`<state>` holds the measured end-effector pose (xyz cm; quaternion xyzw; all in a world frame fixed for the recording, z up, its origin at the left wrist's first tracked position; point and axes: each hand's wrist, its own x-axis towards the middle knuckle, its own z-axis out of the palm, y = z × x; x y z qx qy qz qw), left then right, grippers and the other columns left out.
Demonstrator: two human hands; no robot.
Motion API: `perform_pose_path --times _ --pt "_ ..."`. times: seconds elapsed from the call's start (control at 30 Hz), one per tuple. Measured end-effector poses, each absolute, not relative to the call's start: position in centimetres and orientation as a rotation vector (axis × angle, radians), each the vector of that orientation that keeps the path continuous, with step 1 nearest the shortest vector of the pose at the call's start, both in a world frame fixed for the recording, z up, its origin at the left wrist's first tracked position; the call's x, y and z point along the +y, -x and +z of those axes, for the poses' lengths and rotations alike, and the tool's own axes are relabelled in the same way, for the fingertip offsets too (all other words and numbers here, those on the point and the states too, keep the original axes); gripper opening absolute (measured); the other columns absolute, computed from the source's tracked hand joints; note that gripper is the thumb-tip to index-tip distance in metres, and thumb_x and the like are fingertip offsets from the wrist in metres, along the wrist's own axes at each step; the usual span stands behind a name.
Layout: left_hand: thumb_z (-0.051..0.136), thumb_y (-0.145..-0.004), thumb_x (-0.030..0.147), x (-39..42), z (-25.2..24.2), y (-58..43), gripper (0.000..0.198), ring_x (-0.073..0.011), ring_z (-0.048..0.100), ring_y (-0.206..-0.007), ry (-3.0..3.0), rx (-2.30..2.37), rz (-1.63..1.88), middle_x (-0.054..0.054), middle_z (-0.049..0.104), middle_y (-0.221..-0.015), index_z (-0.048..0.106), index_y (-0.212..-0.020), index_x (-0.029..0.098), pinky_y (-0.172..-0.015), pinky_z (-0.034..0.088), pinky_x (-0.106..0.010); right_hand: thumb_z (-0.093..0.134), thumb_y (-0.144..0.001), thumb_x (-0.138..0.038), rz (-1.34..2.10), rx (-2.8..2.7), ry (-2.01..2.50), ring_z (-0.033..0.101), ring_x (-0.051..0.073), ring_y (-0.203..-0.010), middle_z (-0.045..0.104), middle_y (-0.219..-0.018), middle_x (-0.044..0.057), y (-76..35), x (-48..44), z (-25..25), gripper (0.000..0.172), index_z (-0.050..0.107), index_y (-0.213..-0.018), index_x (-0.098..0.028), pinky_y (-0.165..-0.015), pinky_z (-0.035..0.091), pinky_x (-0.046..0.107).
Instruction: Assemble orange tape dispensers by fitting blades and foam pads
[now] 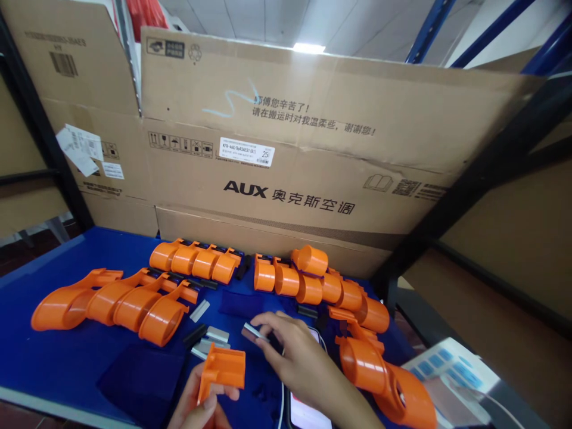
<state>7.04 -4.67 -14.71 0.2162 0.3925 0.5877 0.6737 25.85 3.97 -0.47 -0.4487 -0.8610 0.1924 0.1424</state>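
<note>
My left hand [203, 405], low in the head view, grips an orange plastic part [227, 366] with a flat face and a raised ridge. Between the thumb and fingers of my right hand [286, 339] is a small silver metal strip [254, 332], held above the blue table [27, 351]. Just left of it lie several more silver strips [218, 335] and a black strip [195, 337]. The held part and the held strip are apart. Part of the orange piece is hidden by my left fingers.
Rows of orange ring-shaped parts [134, 308] stand at the left, and more orange parts [308, 289] at the right. A phone [308, 414] with a white cable lies under my right forearm. A cardboard sheet [286, 149] walls off the back; a black frame post [429, 226] rises at right.
</note>
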Motion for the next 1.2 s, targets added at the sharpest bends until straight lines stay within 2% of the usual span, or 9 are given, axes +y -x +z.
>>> perform_pose_path --times 0.1,0.2,0.4,0.63,0.77,0.83,1.0,1.13,1.2 --pt "0.082 -0.063 0.066 -4.6 -14.4 -7.5 0.051 -0.0174 0.068 -0.039 -0.461 0.847 1.288 0.003 0.068 -0.045 0.07 -0.088 0.022 -0.038 0.043 -0.019 0.052 -0.1 -0.031 0.752 -2.29 1.169 0.066 0.02 -0.084 0.072 -0.092 0.002 -27.3 2.6 0.3 0.022 0.071 -0.112 -0.028 -0.076 0.049 0.031" --pt "0.079 -0.065 0.069 -4.6 -14.1 -7.7 0.053 -0.0192 0.069 -0.041 -0.426 0.87 1.242 0.003 0.067 -0.044 0.07 -0.089 0.022 -0.04 0.047 -0.022 0.051 -0.102 -0.031 0.784 -2.247 1.114 0.064 0.02 -0.083 0.071 -0.094 0.003 -27.9 1.7 0.4 0.025 0.072 -0.115 -0.029 -0.074 0.05 0.031" --pt "0.078 -0.067 0.068 -4.6 -13.4 -8.2 0.049 -0.014 0.063 -0.036 -0.395 0.903 1.277 0.002 0.076 -0.068 0.066 -0.087 0.024 -0.038 0.047 -0.024 0.051 -0.103 -0.028 0.749 -2.259 1.086 0.064 0.02 -0.091 0.072 -0.098 0.004 -27.9 1.7 0.3 0.026 0.071 -0.12 -0.03 -0.083 0.05 0.033" --pt "0.07 -0.072 0.073 -4.6 -12.2 -8.2 0.053 -0.0174 0.067 -0.038 -0.495 0.979 1.228 0.006 0.061 -0.04 0.066 -0.088 0.023 -0.043 0.049 -0.022 0.052 -0.102 -0.033 0.784 -2.259 1.111 0.066 0.021 -0.087 0.072 -0.095 0.004 -28.0 1.1 0.8 0.024 0.073 -0.111 -0.027 -0.082 0.051 0.034" --pt "0.073 -0.07 0.071 -4.5 -12.3 -8.2 0.055 -0.0146 0.065 -0.038 -0.525 1.011 1.268 0.002 0.077 -0.071 0.06 -0.096 0.025 -0.039 0.046 -0.022 0.051 -0.101 -0.032 0.807 -2.245 1.106 0.067 0.021 -0.086 0.072 -0.094 0.004 -28.0 1.0 0.8 0.024 0.074 -0.109 -0.027 -0.081 0.052 0.033" --pt "0.073 -0.07 0.071 -4.4 -12.7 -8.0 0.057 -0.0134 0.065 -0.038 -0.544 1.01 1.253 0.0 0.079 -0.08 0.057 -0.101 0.026 -0.039 0.044 -0.021 0.049 -0.102 -0.029 0.822 -2.248 1.089 0.067 0.02 -0.088 0.072 -0.094 0.004 -28.1 1.0 0.8 0.025 0.073 -0.108 -0.028 -0.082 0.051 0.032" --pt "0.076 -0.068 0.07 -3.9 -13.3 -7.4 0.063 -0.0118 0.059 -0.034 -0.591 0.859 1.174 -0.001 0.075 -0.061 0.053 -0.105 0.024 -0.036 0.034 -0.017 0.049 -0.102 -0.027 0.838 -2.242 1.063 0.068 0.019 -0.092 0.072 -0.099 0.004 -27.8 0.6 0.4 0.024 0.072 -0.11 -0.027 -0.085 0.05 0.03" --pt "0.076 -0.071 0.067 -4.1 -12.9 -7.7 0.062 -0.0114 0.06 -0.037 -0.634 0.818 1.155 -0.001 0.074 -0.057 0.054 -0.108 0.023 -0.04 0.037 -0.017 0.051 -0.101 -0.029 0.864 -2.185 1.032 0.068 0.021 -0.092 0.073 -0.097 0.005 -27.1 0.1 -0.3 0.024 0.074 -0.111 -0.026 -0.084 0.052 0.031" --pt "0.075 -0.071 0.068 -4.3 -12.7 -7.9 0.065 -0.0123 0.061 -0.037 -0.638 0.843 1.164 0.0 0.075 -0.06 0.053 -0.112 0.023 -0.039 0.039 -0.018 0.052 -0.101 -0.034 0.93 -2.078 1.085 0.069 0.021 -0.091 0.074 -0.099 0.005 -27.1 -0.1 -1.0 0.027 0.071 -0.12 -0.027 -0.084 0.053 0.032"
